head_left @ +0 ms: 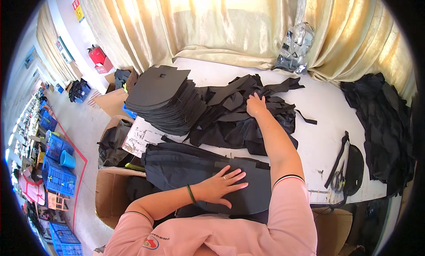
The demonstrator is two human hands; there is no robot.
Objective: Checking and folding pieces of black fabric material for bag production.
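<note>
My left hand [221, 187] lies flat with fingers spread on a dark, stiff panel [248, 194] at the table's near edge. Black fabric [172, 165] stretches out from under that panel to the left. Farther out, my right hand [256, 106] reaches into a loose heap of black fabric pieces and straps [230, 123]. Its visible fingers are apart and touch the heap; nothing shows gripped in them. Left of the heap stands a tall stack of dark, stiff, rounded panels [157, 88]; the top one has a small square hole.
On the white table [327, 145], a small black pouch with a strap [353, 167] lies beside scissors [338, 180]. Black fabric [380, 127] hangs over the right edge. Cardboard boxes [113, 185] stand at the left, a clear plastic bag [295, 48] by the curtain [221, 26].
</note>
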